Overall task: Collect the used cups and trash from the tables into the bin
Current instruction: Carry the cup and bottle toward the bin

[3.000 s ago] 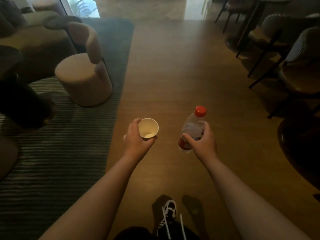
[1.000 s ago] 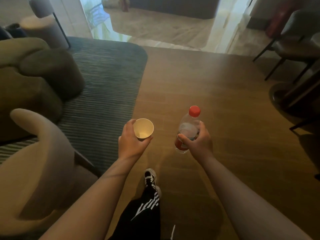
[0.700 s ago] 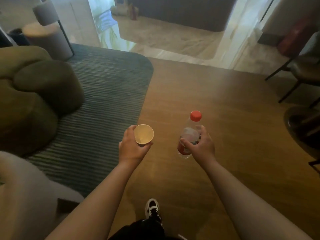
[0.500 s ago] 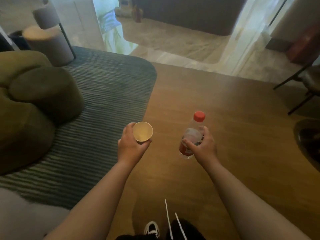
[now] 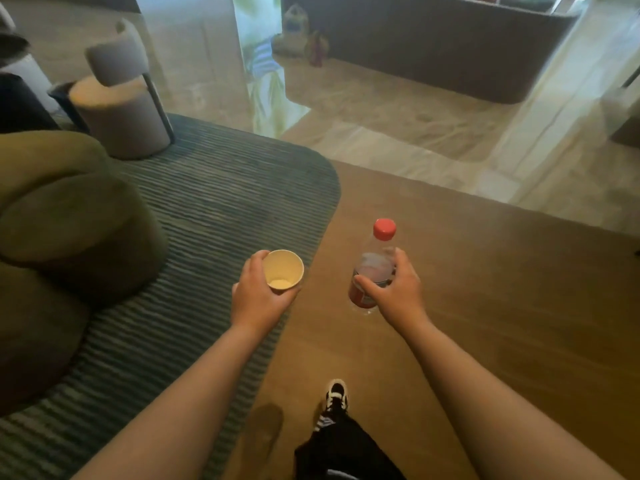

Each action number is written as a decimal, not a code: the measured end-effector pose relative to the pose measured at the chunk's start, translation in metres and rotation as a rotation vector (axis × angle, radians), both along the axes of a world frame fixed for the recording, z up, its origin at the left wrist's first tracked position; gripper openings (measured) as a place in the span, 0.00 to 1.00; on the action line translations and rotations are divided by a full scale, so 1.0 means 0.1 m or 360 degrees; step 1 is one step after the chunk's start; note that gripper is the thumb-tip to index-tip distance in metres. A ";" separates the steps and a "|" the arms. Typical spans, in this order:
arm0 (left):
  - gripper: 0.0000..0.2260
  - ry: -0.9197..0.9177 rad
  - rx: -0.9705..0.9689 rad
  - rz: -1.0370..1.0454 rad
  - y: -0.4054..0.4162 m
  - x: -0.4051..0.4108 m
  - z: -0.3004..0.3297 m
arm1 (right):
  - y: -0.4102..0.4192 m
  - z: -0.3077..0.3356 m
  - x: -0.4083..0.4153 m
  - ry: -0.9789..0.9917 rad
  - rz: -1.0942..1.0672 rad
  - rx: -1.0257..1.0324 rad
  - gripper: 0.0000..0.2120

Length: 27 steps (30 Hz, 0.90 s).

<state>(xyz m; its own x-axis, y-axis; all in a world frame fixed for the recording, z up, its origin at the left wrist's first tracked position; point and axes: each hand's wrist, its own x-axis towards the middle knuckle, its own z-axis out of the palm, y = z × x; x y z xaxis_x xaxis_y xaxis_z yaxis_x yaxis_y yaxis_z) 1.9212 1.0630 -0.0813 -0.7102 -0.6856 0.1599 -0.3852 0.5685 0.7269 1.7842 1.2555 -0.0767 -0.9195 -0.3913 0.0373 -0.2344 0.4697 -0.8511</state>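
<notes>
The left hand [image 5: 258, 299] has its fingers wrapped round a paper cup [image 5: 283, 274], and the right hand [image 5: 394, 292] grips a red-capped bottle [image 5: 372, 268], both carried above the wooden floor [image 5: 502, 306]. No bin shows ahead, so dropping them remains.

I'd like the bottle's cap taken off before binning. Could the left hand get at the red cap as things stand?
Probably not yet. The left hand grips the paper cup, so it isn't free, though the red cap stands uncovered above the right hand holding the bottle.
</notes>
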 end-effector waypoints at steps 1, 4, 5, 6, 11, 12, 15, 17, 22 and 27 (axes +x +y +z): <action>0.35 -0.0003 0.0009 0.0019 -0.12 -0.31 0.05 | -0.14 0.05 -0.33 0.0003 0.0014 -0.0002 0.35; 0.36 -0.0005 0.0032 0.0066 -0.43 -1.14 0.18 | -0.56 0.16 -1.20 -0.0002 0.0055 -0.0003 0.35; 0.36 -0.0006 0.0040 0.0081 -0.52 -1.39 0.20 | -0.69 0.19 -1.46 0.0001 0.0069 -0.0012 0.34; 0.36 -0.0010 0.0042 0.0097 -0.62 -1.62 0.22 | -0.81 0.21 -1.69 -0.0003 0.0083 -0.0028 0.33; 0.36 -0.0029 0.0081 0.0172 -1.18 -2.59 0.21 | -1.39 0.24 -2.70 -0.0042 0.0154 -0.0058 0.31; 0.36 -0.0024 0.0095 0.0187 -1.31 -2.77 0.20 | -1.51 0.23 -2.90 -0.0042 0.0160 -0.0055 0.31; 0.36 0.0004 0.0107 0.0207 -1.75 -3.32 0.10 | -1.97 0.14 -3.51 -0.0031 0.0177 -0.0036 0.31; 0.36 0.0011 0.0091 0.0224 -2.11 -3.72 0.01 | -2.34 0.05 -3.92 -0.0026 0.0194 -0.0035 0.31; 0.36 0.0044 0.0100 0.0334 -3.31 -4.81 -0.10 | -3.46 -0.12 -5.03 -0.0083 0.0277 -0.0028 0.29; 0.36 0.0046 0.0153 0.0390 -4.48 -5.88 0.05 | -4.69 0.06 -6.17 -0.0124 0.0317 -0.0030 0.29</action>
